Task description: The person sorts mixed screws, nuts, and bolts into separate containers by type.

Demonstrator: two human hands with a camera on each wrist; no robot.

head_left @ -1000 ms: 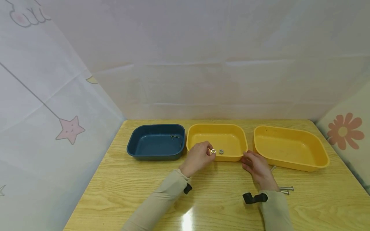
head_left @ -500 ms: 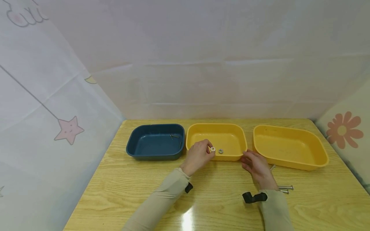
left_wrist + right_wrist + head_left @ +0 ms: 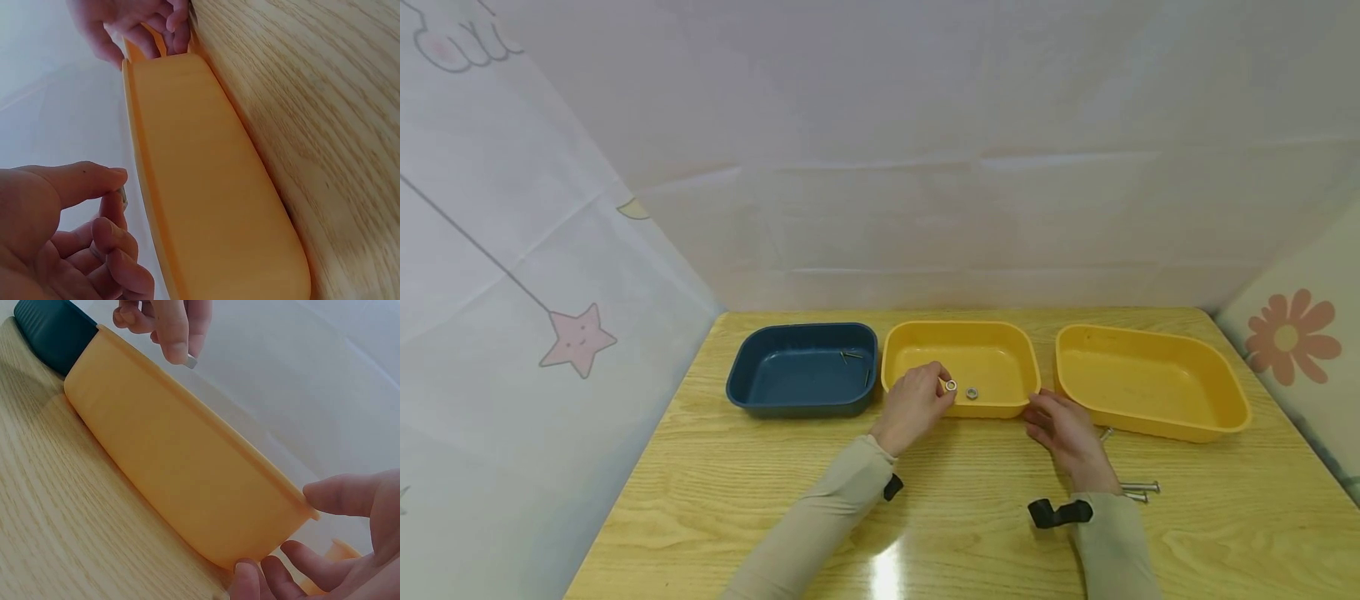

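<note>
My left hand (image 3: 912, 407) pinches a small metal nut (image 3: 951, 386) between thumb and index finger, over the front rim of the middle yellow tray (image 3: 961, 411). In the left wrist view the nut (image 3: 123, 198) shows only as a sliver at the fingertips. A second nut (image 3: 972, 393) lies inside that tray near its front wall. My right hand (image 3: 1070, 437) holds the tray's front right corner. In the right wrist view its thumb (image 3: 340, 495) is on the rim, with the other fingers bent against the side below.
A blue tray (image 3: 801, 410) with several small screws (image 3: 852, 355) stands left of the middle tray. Another yellow tray (image 3: 1157, 427) stands to the right. Metal bolts (image 3: 1141, 487) lie on the wooden table (image 3: 970, 533) beside my right wrist.
The nut in my left hand has risen slightly and tilted a little at the fingertips. My right hand stays at the tray's corner.
</note>
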